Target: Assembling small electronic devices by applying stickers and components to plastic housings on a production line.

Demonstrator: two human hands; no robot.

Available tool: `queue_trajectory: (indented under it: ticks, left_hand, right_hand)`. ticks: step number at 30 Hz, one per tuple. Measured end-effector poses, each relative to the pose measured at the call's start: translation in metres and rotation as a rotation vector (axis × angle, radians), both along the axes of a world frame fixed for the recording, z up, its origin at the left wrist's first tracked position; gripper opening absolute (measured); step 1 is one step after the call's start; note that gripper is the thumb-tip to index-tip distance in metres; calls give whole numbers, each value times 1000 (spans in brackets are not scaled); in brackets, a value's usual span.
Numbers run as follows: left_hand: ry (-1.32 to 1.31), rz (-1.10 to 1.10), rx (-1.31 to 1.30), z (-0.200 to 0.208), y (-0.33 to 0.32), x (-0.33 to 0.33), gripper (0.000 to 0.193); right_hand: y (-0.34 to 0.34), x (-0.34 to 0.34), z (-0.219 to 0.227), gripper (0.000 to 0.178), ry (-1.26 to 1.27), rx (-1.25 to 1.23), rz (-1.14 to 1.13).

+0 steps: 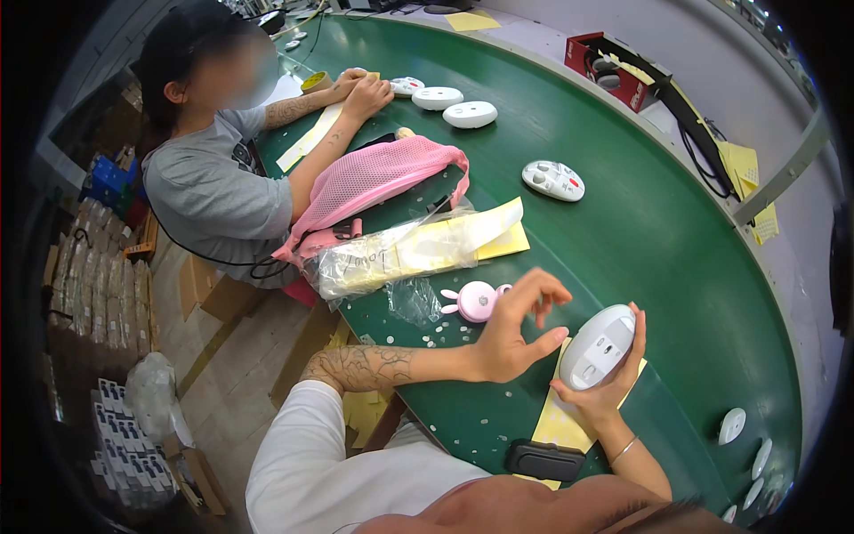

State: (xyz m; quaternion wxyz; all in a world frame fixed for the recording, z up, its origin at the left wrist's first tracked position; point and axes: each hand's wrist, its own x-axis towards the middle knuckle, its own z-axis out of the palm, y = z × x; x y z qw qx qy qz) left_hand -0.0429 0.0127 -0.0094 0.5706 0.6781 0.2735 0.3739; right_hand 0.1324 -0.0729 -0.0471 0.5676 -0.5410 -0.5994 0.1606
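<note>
A white computer mouse (598, 347) lies bottom-up in my right hand (614, 384), whose fingers and thumb wrap its sides. Its underside shows a small dark sensor and a greyish oblong patch. My left hand (520, 331) is just left of the mouse, not touching it, fingers bent and apart from the thumb; I see nothing in it. Beneath the right hand lies a yellow sheet (562, 422), with a black case (544, 460) on its near end. Beyond my left hand sits a pink round gadget with rabbit ears (478, 302).
A pink mesh bag (382, 182) and a plastic-wrapped bundle of yellow sheets (400, 254) lie farther left. Another mouse (553, 181) rests on the green belt (676, 294); several more line both ends. A co-worker (222, 178) works at far left. A red box (614, 71) stands behind.
</note>
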Motion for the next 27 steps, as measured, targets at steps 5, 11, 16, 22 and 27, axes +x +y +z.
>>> queue_trajectory:
  ticks: [5,11,16,22,27]
  left_hand:
    - [-538,-427,-2,107,-5,-15,15]
    - [-770,-873,-89,155,-30,7,12]
    - [-878,-904,-81,143,-43,9,14]
    - [-859,-1034,-344,142,-46,12,21]
    - [-928,-1033,-446,140,-58,25,18]
  right_hand:
    - [2,-7,5,126,-117,-17,-23]
    - [-6,0,13,125,-58,-56,-29]
    - [-10,-11,1,122,132,-188,-40]
    - [-2,-5,4,120,-49,-97,-39]
    - [-1,-5,4,119,-61,-35,-23]
